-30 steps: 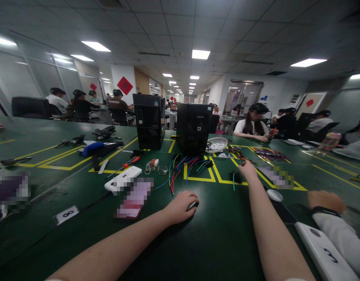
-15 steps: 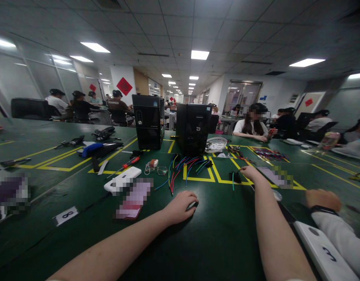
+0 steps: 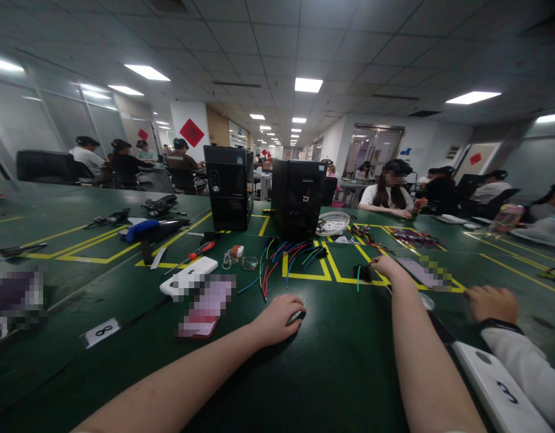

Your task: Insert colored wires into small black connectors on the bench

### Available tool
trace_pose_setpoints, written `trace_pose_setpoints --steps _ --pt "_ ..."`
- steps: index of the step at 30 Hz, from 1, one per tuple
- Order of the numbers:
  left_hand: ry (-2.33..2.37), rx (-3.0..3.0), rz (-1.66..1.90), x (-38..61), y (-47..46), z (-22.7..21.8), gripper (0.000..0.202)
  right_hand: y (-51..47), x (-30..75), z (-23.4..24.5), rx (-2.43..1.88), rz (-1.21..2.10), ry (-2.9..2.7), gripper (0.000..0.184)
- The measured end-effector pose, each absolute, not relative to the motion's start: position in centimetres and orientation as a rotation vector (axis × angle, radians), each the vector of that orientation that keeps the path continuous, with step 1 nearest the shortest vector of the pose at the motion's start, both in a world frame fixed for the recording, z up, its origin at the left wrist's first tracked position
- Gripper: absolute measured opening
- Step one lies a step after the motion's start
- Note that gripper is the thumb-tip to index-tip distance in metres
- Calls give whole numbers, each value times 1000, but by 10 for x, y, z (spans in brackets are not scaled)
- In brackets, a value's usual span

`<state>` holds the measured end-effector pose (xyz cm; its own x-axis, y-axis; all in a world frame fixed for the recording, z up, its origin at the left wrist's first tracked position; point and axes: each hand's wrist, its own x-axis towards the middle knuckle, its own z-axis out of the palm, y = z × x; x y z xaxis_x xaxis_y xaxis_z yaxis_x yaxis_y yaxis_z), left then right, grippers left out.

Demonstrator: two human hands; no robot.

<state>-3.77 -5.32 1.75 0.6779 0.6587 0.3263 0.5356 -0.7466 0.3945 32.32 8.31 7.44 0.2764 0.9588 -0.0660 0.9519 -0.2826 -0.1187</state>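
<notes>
My left hand (image 3: 279,319) lies on the green table (image 3: 340,361), its fingers curled over a small dark thing I cannot make out. My right hand (image 3: 384,265) is stretched forward with its fingertips pinched together; what they hold is too small to name. Just left of it are a small black part (image 3: 364,273) and a short green wire (image 3: 358,278). A fan of coloured wires (image 3: 286,255) lies beyond my left hand, inside a yellow-taped box.
Two black computer cases (image 3: 229,186) (image 3: 299,195) stand behind the wires. A white power bank marked 8 (image 3: 189,276), glasses (image 3: 242,261) and a red screwdriver (image 3: 203,248) lie left. A co-worker's hand (image 3: 491,304) and a white device marked 3 (image 3: 502,385) are right. Other people sit beyond.
My right hand has drawn back a little toward me and dropped nearer the table. The co-worker's hand shifted slightly left. My left hand has stayed put.
</notes>
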Motion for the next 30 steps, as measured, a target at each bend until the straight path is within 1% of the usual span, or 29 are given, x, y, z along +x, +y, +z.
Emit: trace_pose_setpoints --steps 7,14,16,18,20,21,23,25,26,30 --pt "954 2632 666 -37 -52 17 24 81 306 71 -2507 287 -1886 27" --pt "953 2634 657 -38 -54 19 24 77 298 71 -2540 395 -1883 30" --pt "948 2633 665 -38 -54 19 23 72 300 73 -2542 473 -1869 33" --pt "945 2628 668 -38 -53 18 23 66 303 76 -2551 528 -1801 42" --pt "946 2620 669 -38 -53 17 24 62 306 84 -2535 469 -1711 48" --pt "946 2616 670 -38 -52 17 24 61 307 88 -2518 417 -1680 46" --pt "944 2616 669 -37 -52 16 23 61 309 97 -2483 319 -1666 38" --pt "944 2617 662 -37 -52 17 23 62 309 102 -2470 304 -1678 32" --pt "945 2617 657 -37 -52 17 23 63 308 103 -2470 313 -1675 32" --pt "945 2617 644 -37 -52 18 24 65 304 95 -2461 357 -1631 46"
